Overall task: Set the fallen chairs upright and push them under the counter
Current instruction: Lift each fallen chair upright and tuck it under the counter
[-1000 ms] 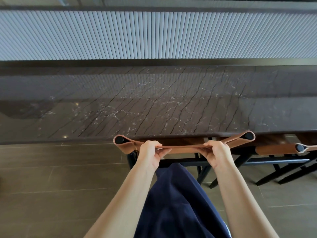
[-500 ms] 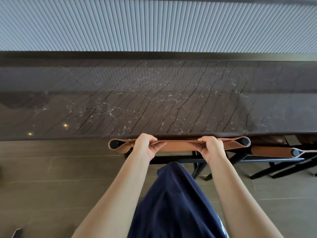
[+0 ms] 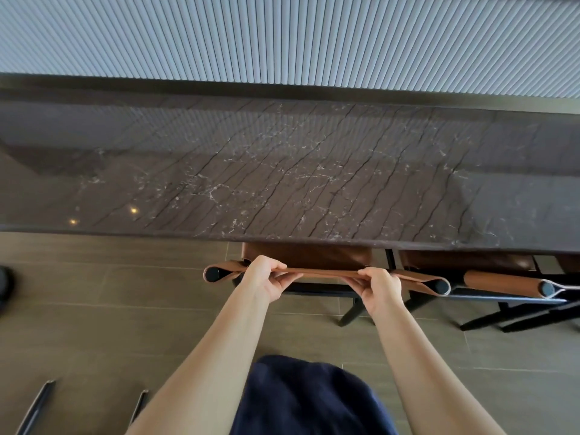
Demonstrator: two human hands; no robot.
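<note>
An upright chair with a black frame stands at the counter edge, its brown leather backrest [image 3: 326, 273] stretched between two black posts. My left hand [image 3: 266, 279] grips the top of the backrest near its left end. My right hand [image 3: 378, 287] grips it toward the right end. The chair's brown seat [image 3: 314, 257] sits partly beneath the dark marble counter [image 3: 282, 183]. A second upright chair [image 3: 502, 282] with the same leather back stands just to the right, its seat also under the counter.
Behind the counter runs a ribbed pale wall [image 3: 282, 39]. Two black chair legs [image 3: 37, 403] lie on the tiled floor at the lower left. A dark round object [image 3: 4, 285] sits at the left edge. My dark blue clothing [image 3: 307, 400] fills the bottom centre.
The view has pulled back and my arms have stretched out. The gripped chair has slid forward, so its seat now shows under the counter edge. Black legs have appeared at the lower left.
</note>
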